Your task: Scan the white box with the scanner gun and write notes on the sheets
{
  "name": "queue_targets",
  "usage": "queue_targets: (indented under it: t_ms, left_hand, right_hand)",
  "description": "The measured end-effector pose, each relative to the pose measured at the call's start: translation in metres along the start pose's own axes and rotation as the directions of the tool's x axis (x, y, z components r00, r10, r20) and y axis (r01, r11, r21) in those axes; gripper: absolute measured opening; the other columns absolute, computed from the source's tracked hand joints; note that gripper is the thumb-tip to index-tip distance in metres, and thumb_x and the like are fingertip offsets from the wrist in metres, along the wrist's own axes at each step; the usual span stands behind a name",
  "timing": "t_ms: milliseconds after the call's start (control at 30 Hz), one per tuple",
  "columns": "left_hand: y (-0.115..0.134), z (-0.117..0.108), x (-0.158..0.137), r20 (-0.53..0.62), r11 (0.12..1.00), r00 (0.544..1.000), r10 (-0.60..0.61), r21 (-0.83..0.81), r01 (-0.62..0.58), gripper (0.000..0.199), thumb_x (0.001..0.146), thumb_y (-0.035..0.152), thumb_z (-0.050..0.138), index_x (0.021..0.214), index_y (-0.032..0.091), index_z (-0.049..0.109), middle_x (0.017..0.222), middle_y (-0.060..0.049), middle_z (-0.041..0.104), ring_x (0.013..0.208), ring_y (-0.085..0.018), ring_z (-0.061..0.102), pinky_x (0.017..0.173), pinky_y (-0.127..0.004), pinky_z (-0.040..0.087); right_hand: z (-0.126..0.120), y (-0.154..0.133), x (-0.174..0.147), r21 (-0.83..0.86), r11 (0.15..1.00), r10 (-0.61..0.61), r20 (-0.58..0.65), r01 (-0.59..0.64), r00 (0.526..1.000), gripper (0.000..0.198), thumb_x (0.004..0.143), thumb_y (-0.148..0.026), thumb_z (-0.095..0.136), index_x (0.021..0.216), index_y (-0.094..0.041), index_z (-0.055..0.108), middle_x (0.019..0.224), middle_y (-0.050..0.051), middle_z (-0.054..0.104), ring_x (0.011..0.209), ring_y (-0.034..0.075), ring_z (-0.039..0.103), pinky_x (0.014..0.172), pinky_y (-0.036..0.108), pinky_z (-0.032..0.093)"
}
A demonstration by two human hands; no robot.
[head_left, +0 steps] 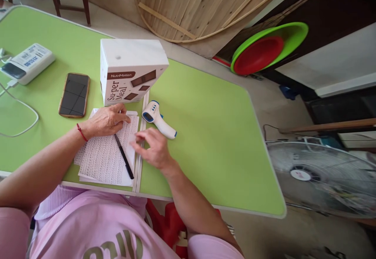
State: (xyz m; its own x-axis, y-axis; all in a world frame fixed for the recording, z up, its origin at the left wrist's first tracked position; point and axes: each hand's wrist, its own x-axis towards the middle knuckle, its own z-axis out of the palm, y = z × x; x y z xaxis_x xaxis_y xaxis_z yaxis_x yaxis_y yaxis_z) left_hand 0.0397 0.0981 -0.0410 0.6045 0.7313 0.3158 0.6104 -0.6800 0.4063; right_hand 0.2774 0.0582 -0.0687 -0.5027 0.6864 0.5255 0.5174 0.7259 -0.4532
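Hands [107, 121] [154, 149] rest loose-gripped, holding nothing, on paper [102, 161] between pen [123, 156], box [129, 71], thermometer [158, 119].

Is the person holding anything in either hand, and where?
Nothing is gripped. The left hand rests flat on the top of the handwritten paper; the blurred right hand hovers at its right edge. The pen lies loose.
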Motion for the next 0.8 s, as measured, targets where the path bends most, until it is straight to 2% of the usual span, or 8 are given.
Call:
queue_targets:
  t_ms: [67, 133, 267, 400, 500, 600, 733, 800]
  left_hand:
    - [-0.001, 0.001, 0.000, 0.067, 0.994, 0.997, -0.031, 0.106, 0.023, 0.035, 0.090, 0.015, 0.048, 0.108, 0.021, 0.077, 0.106, -0.010, 0.067, 0.077, -0.019, 0.065, 0.055, -0.027, 0.040]
    - [-0.001, 0.002, 0.000, 0.101, 0.980, 0.994, -0.049, 0.195, 0.028, 0.036, 0.092, 0.015, 0.049, 0.112, 0.023, 0.078, 0.105, -0.010, 0.067, 0.080, -0.021, 0.066, 0.055, -0.028, 0.040]
    - [0.000, 0.003, 0.001, 0.121, 0.958, 0.992, -0.037, 0.288, 0.001, 0.033, 0.096, 0.018, 0.049, 0.109, 0.025, 0.079, 0.097, -0.010, 0.067, 0.078, -0.022, 0.065, 0.059, -0.030, 0.043]
    - [0.002, 0.003, 0.002, 0.099, 0.940, 0.991, -0.091, 0.338, 0.052, 0.028, 0.097, 0.026, 0.052, 0.103, 0.021, 0.079, 0.088, -0.010, 0.065, 0.072, -0.023, 0.062, 0.059, -0.033, 0.044]
    - [0.003, 0.000, 0.003, 0.109, 0.930, 0.976, -0.186, 0.340, 0.139, 0.028, 0.094, 0.038, 0.059, 0.104, 0.020, 0.078, 0.089, -0.011, 0.066, 0.070, -0.024, 0.062, 0.054, -0.032, 0.041]
    - [0.004, -0.005, 0.005, 0.120, 0.911, 0.960, -0.252, 0.363, 0.194, 0.031, 0.092, 0.043, 0.062, 0.104, 0.020, 0.078, 0.090, -0.011, 0.067, 0.070, -0.025, 0.063, 0.053, -0.032, 0.040]
    - [0.006, -0.005, 0.006, 0.144, 0.916, 0.965, -0.220, 0.371, 0.153, 0.029, 0.094, 0.036, 0.059, 0.106, 0.018, 0.077, 0.094, -0.012, 0.067, 0.077, -0.027, 0.064, 0.060, -0.035, 0.045]
    - [0.007, -0.001, 0.006, 0.153, 0.935, 0.972, -0.177, 0.335, 0.118, 0.028, 0.096, 0.028, 0.054, 0.109, 0.018, 0.076, 0.097, -0.012, 0.067, 0.079, -0.026, 0.064, 0.063, -0.035, 0.047]
  right_hand:
    - [0.005, -0.015, -0.001, -0.011, 1.000, -0.013, 0.148, 0.015, 0.989, 0.018, 0.088, -0.036, 0.070, 0.095, -0.020, 0.071, 0.080, 0.006, 0.071, 0.075, 0.021, 0.062, 0.070, 0.037, 0.050]
    - [0.006, -0.024, -0.002, -0.046, 0.999, 0.020, 0.234, -0.009, 0.972, 0.019, 0.087, -0.031, 0.068, 0.102, -0.020, 0.071, 0.083, 0.007, 0.072, 0.078, 0.022, 0.061, 0.073, 0.038, 0.050]
    - [-0.001, -0.027, -0.002, -0.094, 0.996, 0.024, 0.287, 0.003, 0.958, 0.044, 0.083, -0.013, 0.058, 0.126, -0.019, 0.068, 0.075, 0.004, 0.067, 0.074, 0.021, 0.057, 0.066, 0.034, 0.048]
    - [-0.009, -0.017, -0.003, -0.163, 0.986, 0.031, 0.305, 0.020, 0.952, 0.051, 0.082, -0.008, 0.056, 0.128, -0.023, 0.070, 0.075, 0.005, 0.063, 0.074, 0.021, 0.053, 0.056, 0.032, 0.040]
    - [-0.014, -0.002, -0.003, -0.095, 0.994, 0.077, 0.252, -0.055, 0.965, 0.039, 0.087, -0.012, 0.054, 0.115, -0.026, 0.077, 0.075, 0.005, 0.060, 0.074, 0.020, 0.053, 0.056, 0.031, 0.041]
    - [-0.022, 0.013, -0.002, 0.083, 0.985, 0.141, 0.098, -0.149, 0.985, 0.035, 0.094, -0.021, 0.047, 0.111, -0.027, 0.077, 0.083, 0.005, 0.060, 0.079, 0.020, 0.058, 0.066, 0.035, 0.051]
    - [-0.024, 0.019, -0.001, 0.274, 0.929, 0.264, -0.022, -0.249, 0.964, 0.038, 0.092, -0.030, 0.053, 0.127, -0.025, 0.063, 0.108, 0.008, 0.061, 0.098, 0.023, 0.062, 0.089, 0.042, 0.055]
    - [-0.018, 0.014, -0.002, 0.308, 0.909, 0.311, -0.055, -0.280, 0.949, 0.034, 0.087, -0.041, 0.064, 0.117, -0.025, 0.062, 0.100, 0.007, 0.061, 0.094, 0.022, 0.061, 0.088, 0.042, 0.055]
